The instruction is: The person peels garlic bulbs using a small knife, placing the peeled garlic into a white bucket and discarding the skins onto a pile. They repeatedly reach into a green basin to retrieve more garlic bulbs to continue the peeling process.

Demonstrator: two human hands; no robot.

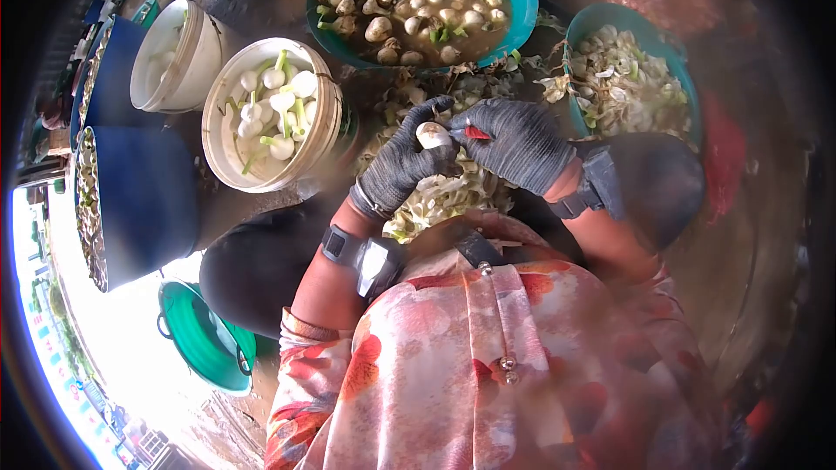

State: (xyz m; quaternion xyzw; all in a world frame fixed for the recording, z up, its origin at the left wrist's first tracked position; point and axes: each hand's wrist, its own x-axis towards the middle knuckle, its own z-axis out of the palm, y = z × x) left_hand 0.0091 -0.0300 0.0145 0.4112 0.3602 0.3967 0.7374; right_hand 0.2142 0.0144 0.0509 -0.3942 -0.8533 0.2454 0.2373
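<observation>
Blue containers (148,200): two at the left, one behind the other; contents too small to tell.
Teal tub (525,9): one, beyond the hands, crowded with unpeeled bulbs (379,30) past counting.
White buckets (324,144): two, left of the hands; the nearer holds cleaned bulbs (281,103), overlapping.
Side basin (677,70): one, at the right, loaded with husks (618,70).
Green basin (196,331): one, lower left.
Peelings heap (461,196): one, below the hands, which partly block it.
Hands: two, gloved; left hand (405,157) grasps the bulb, right hand (514,144) grips the knife.
Bulb (432,134): one, in the left fingers.
Knife (475,132): one, red-handled, at the bulb.
</observation>
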